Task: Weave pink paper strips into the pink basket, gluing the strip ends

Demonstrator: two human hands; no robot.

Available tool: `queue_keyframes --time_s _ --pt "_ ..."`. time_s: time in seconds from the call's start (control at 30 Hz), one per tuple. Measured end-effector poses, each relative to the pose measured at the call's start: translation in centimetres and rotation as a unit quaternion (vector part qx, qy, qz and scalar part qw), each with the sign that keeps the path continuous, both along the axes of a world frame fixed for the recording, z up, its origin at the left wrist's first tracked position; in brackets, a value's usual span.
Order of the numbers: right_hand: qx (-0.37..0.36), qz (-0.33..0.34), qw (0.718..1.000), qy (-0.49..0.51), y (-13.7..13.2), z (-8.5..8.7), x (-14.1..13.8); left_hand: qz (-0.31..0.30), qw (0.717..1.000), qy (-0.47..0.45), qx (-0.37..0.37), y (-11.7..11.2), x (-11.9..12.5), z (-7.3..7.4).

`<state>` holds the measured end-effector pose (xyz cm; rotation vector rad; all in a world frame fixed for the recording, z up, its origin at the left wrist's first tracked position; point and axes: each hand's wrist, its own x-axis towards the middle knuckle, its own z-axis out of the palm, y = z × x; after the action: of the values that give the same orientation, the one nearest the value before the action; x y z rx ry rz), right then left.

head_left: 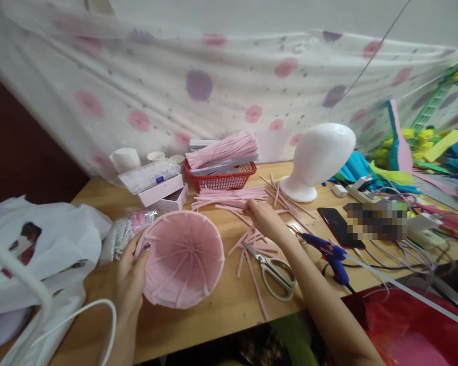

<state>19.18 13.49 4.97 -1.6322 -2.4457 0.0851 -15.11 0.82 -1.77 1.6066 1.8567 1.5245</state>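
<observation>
My left hand [132, 272] grips the near-left rim of a pink bowl-shaped cap [185, 259], thumb over the edge and fingers hidden behind. The cap's hollow side faces me, and thin ribs inside it meet at the centre. Over the table, my right hand [256, 216] has its fingers bent together at a bundle of pink strips [232, 194]; they seem to pinch a strip, though the fingertips are partly hidden. Just below that hand, short pink strip pieces [254, 239] lie scattered. Scissors [277, 274] with pale handles rest beside them, under my right forearm.
A red basket [221, 180] holds more strip bundles. Right of it stands a white foam head [318, 157]. A blue glue gun [330, 254], a phone [339, 227] and tangled cables lie to the right. Small boxes [162, 188], a bead bag [130, 231] and a white plastic bag [41, 244] are left.
</observation>
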Motion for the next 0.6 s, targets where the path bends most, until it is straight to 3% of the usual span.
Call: queue_keyframes --time_s 0.13,0.23,0.37,0.43,0.53,0.6 --pt "0.126 -0.015 0.987 0.099 -1.2 2.8 -0.4 0.02 0.996 -0.092 -0.008 -1.2 2.1 -0.7" --pt "0.211 -0.018 0.965 0.153 -2.7 5.4 -0.5 0.005 0.992 -0.121 -0.03 -2.2 2.7 -0.1" --pt "0.379 -0.041 0.884 0.269 -4.7 8.8 -0.3 0.005 0.989 -0.137 -0.058 -2.3 2.2 2.2" --pt "0.42 -0.074 0.856 0.293 -5.8 10.3 0.1 -0.009 0.991 -0.113 -0.071 -1.5 1.7 3.6" --pt "0.401 -0.061 0.877 0.256 -7.8 10.9 0.3 -0.033 0.997 -0.031 -0.056 0.4 1.1 5.8" --pt "0.333 -0.008 0.906 0.26 -9.1 10.0 -0.1 -0.065 0.996 0.041 -0.045 1.9 1.1 7.1"
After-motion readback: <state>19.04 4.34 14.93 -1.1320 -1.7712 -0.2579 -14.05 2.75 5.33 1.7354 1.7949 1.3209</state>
